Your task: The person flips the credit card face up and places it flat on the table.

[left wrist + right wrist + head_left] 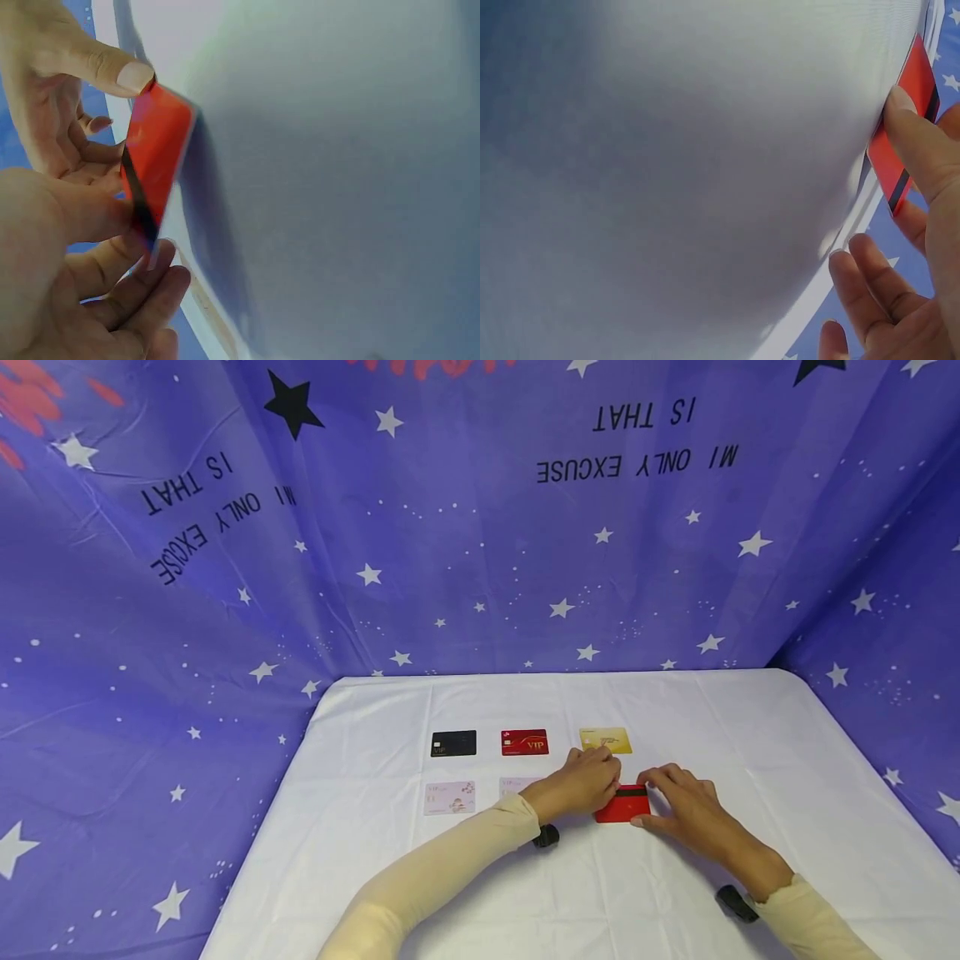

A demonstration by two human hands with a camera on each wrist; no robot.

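Observation:
A red card (pixel 624 808) with a black stripe along one long side is held between both hands. My left hand (pixel 581 783) pinches its left end, the thumb over the stripe and other fingers behind in the left wrist view. With thumb and forefinger, my right hand (pixel 686 810) grips the other end. The card (pixel 159 142) stands tilted in the left wrist view. In the right wrist view, a thumb lies across the red face of the card (pixel 889 161), and several fingers are spread below it.
Behind the hands a black card (pixel 453 743), a red VIP card (pixel 524 742) and a yellow card (pixel 618 742) lie in a row. Nearer are two pale pink cards (pixel 450 798), one partly hidden by the left hand. A purple star-patterned cloth (pixel 480 560) borders the white table (pixel 360 860).

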